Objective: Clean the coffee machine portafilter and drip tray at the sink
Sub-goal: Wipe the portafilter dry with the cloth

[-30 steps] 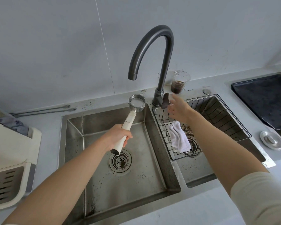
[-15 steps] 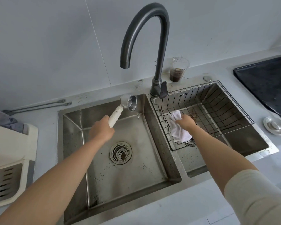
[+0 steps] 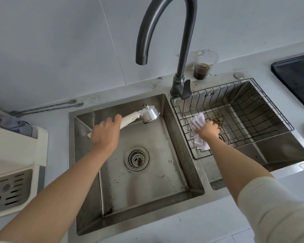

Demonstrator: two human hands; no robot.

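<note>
A: Two hands are at work in the head view, one over each basin of the double sink (image 3: 189,178). What has the left one got?

B: The left hand (image 3: 104,134) is closed around the white handle of the portafilter (image 3: 140,116). It holds it above the back of the left basin, with the chrome basket end tipped over and pointing away toward the rear right corner, below and left of the dark gooseneck tap (image 3: 182,50).

A: And the right?

B: The right hand (image 3: 208,131) reaches into the wire basket (image 3: 274,113) that sits in the right basin, its fingers clenched on a white cloth (image 3: 198,132). The cloth bunches above the fingers and trails out below the hand onto the basket floor. Brown coffee grounds (image 3: 218,119) lie just beyond the hand.

A: Anything down in the left basin?

B: The round drain strainer (image 3: 136,158) with dark specks scattered around it on the steel.

A: And on the bench?

B: A clear plastic cup (image 3: 204,67) with dark liquid stands behind the tap. Two long spoons (image 3: 47,108) lie at the back left. At the near left edge is the white coffee machine, its slotted drip tray (image 3: 11,190) still in place, well apart from both hands. A black tray (image 3: 298,79) lies at the far right.
</note>
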